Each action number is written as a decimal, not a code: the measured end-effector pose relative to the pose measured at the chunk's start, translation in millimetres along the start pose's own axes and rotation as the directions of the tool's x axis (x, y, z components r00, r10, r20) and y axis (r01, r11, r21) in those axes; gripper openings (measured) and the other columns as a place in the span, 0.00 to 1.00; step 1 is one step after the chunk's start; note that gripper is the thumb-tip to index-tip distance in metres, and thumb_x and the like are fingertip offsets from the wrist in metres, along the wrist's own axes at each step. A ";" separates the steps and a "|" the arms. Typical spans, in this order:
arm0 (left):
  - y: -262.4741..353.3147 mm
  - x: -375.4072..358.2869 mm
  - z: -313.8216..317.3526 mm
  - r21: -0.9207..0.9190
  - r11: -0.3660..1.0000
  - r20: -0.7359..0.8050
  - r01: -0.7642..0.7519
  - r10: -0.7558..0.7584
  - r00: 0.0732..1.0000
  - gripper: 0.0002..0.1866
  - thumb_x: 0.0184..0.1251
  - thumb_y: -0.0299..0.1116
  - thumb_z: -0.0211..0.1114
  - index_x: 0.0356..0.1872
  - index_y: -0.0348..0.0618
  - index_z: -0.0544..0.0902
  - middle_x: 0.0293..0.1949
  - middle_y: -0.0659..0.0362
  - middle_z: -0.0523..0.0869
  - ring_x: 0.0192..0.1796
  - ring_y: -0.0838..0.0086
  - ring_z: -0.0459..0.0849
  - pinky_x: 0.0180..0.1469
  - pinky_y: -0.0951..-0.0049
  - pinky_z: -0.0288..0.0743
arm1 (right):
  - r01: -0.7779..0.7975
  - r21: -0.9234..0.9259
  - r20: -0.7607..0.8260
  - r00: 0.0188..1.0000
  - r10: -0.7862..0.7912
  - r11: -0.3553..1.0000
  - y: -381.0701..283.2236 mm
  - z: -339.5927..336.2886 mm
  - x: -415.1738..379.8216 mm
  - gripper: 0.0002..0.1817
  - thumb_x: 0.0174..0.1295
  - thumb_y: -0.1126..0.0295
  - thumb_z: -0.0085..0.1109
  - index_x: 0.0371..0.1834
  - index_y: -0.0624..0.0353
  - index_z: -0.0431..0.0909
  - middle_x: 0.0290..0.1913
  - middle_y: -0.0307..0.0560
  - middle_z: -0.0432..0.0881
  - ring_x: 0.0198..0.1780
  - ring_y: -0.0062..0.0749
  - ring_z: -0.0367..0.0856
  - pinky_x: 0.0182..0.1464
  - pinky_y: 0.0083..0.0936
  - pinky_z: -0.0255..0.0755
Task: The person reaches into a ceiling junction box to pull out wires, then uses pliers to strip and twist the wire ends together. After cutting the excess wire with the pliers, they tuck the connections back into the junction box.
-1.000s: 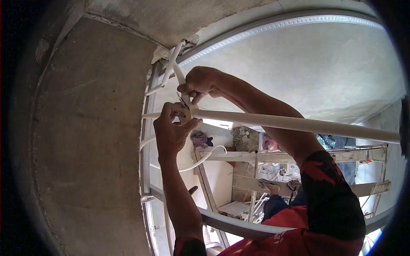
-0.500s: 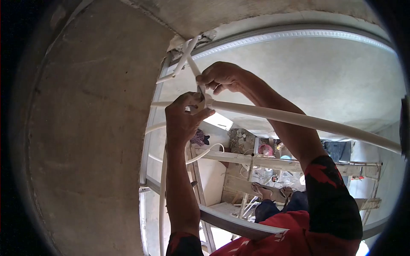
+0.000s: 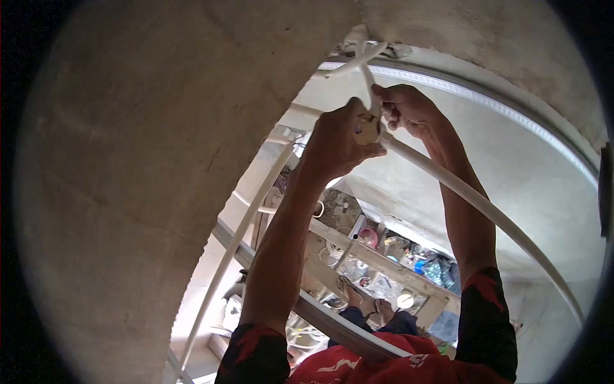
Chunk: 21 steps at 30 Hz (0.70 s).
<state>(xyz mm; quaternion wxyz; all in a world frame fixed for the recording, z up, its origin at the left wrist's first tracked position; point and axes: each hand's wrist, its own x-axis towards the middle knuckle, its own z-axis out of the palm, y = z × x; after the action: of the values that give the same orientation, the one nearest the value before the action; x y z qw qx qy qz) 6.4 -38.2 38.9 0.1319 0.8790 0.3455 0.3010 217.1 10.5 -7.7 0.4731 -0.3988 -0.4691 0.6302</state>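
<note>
My left hand (image 3: pixel 338 139) is closed around a small round cream junction box (image 3: pixel 366 131), thumb and fingers on its rim. Pinched in my right hand (image 3: pixel 410 109) is a thin white conduit (image 3: pixel 368 78) that comes down from the ceiling corner to the top of the box. The exact joint is partly covered by my fingers. A longer white conduit (image 3: pixel 473 193) runs from the right side of the box, curving down to the right past my right forearm.
A metal channel (image 3: pixel 448 96) runs along the far wall. Another white pipe (image 3: pixel 236 243) slopes down at left, beside the concrete surface (image 3: pixel 141 179). Below my feet are scaffold planks (image 3: pixel 332 278), with a pink basin (image 3: pixel 368 237) and scattered materials on the floor.
My view has rotated, so both hands and the junction box appear further right and slightly higher. The long conduit slopes more steeply. Both hands keep their hold.
</note>
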 end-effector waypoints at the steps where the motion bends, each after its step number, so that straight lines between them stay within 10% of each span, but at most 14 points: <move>1: 0.2 0.1 -1.9 -0.002 1.000 -0.025 0.017 -0.017 1.000 0.32 0.45 0.41 0.89 0.47 0.39 0.80 0.40 0.48 0.91 0.43 0.59 0.92 0.48 0.62 0.85 | -0.008 -0.021 0.021 1.000 0.008 1.000 -1.8 3.4 0.9 0.23 0.74 0.50 0.64 0.23 0.47 0.73 0.20 0.27 0.65 0.22 0.19 0.58 0.29 0.25 0.56; 21: -3.6 -0.2 -1.8 0.003 0.997 0.088 0.075 -0.075 0.993 0.30 0.44 0.39 0.88 0.45 0.37 0.80 0.38 0.46 0.91 0.42 0.54 0.92 0.48 0.58 0.86 | -0.020 0.027 -0.034 0.999 0.021 0.999 1.5 -5.6 -5.2 0.15 0.65 0.58 0.71 0.28 0.57 0.83 0.23 0.35 0.75 0.23 0.23 0.65 0.29 0.27 0.61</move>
<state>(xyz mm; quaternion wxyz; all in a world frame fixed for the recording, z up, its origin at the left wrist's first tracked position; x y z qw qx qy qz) 3.2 -35.7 38.7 0.1583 0.8777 0.3721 0.2570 223.3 6.4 -10.2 0.4797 -0.4079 -0.4484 0.6344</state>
